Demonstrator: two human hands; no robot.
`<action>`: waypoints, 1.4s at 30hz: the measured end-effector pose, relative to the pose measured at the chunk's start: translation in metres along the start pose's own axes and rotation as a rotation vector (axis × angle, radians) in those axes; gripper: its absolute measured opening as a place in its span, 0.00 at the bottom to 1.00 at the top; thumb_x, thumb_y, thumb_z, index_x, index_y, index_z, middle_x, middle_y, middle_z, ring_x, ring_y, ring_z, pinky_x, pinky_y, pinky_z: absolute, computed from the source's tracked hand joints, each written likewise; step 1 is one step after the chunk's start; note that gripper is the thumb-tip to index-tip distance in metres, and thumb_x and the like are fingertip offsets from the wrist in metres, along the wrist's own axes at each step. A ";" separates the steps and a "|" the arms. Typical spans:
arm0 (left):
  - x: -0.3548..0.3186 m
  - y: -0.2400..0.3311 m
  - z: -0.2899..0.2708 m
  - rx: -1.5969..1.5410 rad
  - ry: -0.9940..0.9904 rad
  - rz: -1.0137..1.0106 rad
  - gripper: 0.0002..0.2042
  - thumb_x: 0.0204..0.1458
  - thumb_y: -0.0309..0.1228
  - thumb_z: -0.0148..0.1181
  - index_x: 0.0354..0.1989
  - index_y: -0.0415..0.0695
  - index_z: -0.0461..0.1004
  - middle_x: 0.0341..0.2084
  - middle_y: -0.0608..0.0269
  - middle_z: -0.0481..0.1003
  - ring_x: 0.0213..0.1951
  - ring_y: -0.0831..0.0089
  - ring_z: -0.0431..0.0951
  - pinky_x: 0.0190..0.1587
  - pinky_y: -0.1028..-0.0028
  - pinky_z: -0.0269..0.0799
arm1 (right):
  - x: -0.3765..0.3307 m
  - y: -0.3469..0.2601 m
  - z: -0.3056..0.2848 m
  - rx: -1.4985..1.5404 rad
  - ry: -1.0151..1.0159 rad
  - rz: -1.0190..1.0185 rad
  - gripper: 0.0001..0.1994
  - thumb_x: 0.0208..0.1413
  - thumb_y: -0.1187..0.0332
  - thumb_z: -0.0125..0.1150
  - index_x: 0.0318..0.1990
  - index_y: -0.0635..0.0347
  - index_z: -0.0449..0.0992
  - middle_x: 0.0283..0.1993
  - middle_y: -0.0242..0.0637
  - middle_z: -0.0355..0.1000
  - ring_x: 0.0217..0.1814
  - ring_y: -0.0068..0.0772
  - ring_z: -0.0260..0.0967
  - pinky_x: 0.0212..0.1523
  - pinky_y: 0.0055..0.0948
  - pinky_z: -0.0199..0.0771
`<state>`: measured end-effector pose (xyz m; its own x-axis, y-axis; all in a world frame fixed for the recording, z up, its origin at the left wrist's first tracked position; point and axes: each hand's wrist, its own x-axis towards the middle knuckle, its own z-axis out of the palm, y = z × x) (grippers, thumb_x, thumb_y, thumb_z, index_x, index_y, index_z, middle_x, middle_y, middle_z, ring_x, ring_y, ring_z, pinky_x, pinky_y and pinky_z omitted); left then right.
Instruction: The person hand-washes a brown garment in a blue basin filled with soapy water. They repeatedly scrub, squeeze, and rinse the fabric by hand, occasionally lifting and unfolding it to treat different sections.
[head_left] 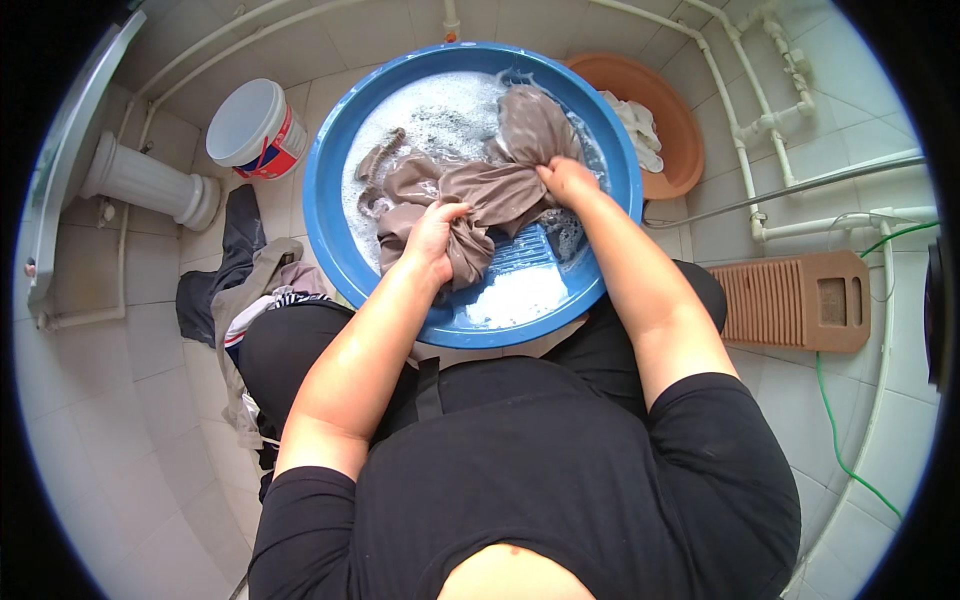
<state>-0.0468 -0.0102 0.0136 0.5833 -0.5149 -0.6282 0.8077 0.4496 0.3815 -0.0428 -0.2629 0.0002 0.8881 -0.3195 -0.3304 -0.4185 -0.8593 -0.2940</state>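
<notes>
A wet greyish-brown garment (490, 190) lies bunched across a big round blue basin (325, 225) of white suds. My left hand (432, 240) is closed on a fold of it near the basin's middle. Farther right, my right hand (570, 183) grips the same cloth beside a rounded, puffed-up part of it. Below the cloth shows a blue ribbed washing surface (525, 250) inside the basin, with foam (515, 300) spread over its near end. The fingertips of both hands are partly hidden in the folds.
A white bucket (245, 125) stands at the far left, with a heap of clothes (250, 265) nearer me. Behind the basin's right rim is an orange-brown tub (685, 140) holding white cloth (635, 125). A brown washboard (790, 300) and green cord (835, 450) are at right.
</notes>
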 end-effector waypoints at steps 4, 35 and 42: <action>-0.001 -0.004 0.010 0.027 0.004 0.143 0.13 0.54 0.24 0.42 0.49 0.43 0.64 0.44 0.54 0.71 0.43 0.62 0.74 0.46 0.61 0.72 | 0.006 0.009 0.026 -0.310 -0.249 0.037 0.20 0.54 0.55 0.46 0.47 0.57 0.74 0.51 0.43 0.68 0.56 0.43 0.64 0.53 0.37 0.65; -0.039 -0.010 0.043 0.152 0.065 0.188 0.11 0.54 0.39 0.44 0.37 0.49 0.71 0.28 0.68 0.73 0.32 0.77 0.73 0.32 0.74 0.70 | -0.130 -0.151 0.011 0.634 0.520 -0.972 0.08 0.40 0.64 0.57 0.16 0.54 0.70 0.19 0.39 0.67 0.24 0.41 0.67 0.25 0.34 0.67; -0.041 0.012 0.047 0.196 -0.006 0.051 0.14 0.53 0.47 0.50 0.34 0.51 0.71 0.25 0.71 0.74 0.26 0.78 0.73 0.26 0.75 0.71 | -0.065 -0.101 0.002 0.661 0.286 -0.344 0.22 0.45 0.46 0.57 0.31 0.58 0.73 0.29 0.42 0.72 0.33 0.43 0.71 0.35 0.34 0.69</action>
<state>-0.0570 -0.0175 0.0757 0.6240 -0.5000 -0.6006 0.7779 0.3248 0.5379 -0.0583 -0.1548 0.0495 0.9647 -0.2466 0.0925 -0.0582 -0.5422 -0.8382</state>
